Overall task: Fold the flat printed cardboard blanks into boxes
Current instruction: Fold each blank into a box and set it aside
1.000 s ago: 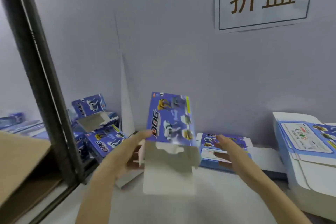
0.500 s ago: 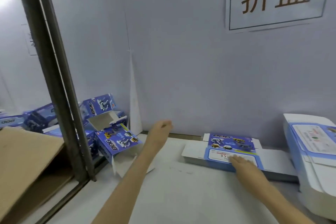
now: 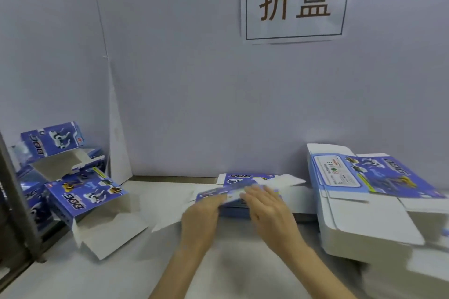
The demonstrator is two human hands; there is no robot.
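Observation:
A flat blue printed blank [image 3: 213,194] is tilted up off a small stack of blanks [image 3: 250,178] at the back centre of the table. My left hand [image 3: 201,216] grips the blank's left end, with its fingers curled at the edge. The fingers of my right hand [image 3: 267,206] lie fairly straight on top of the blank's right part; its thumb is hidden. Motion blurs the blank. A folded blue DOG box [image 3: 85,195] lies at the left with its white end flaps open.
A tall stack of flat blanks [image 3: 364,201] stands at the right, partly off frame. More folded boxes [image 3: 51,141] are piled in the left corner behind a dark metal post [image 3: 17,201]. A grey partition wall [image 3: 194,80] with a paper sign [image 3: 295,0] closes the back.
My left hand let go of the folded box, which now lies at the left, and came over to the centre stack. Both hands now have the top blank, lifted at one end.

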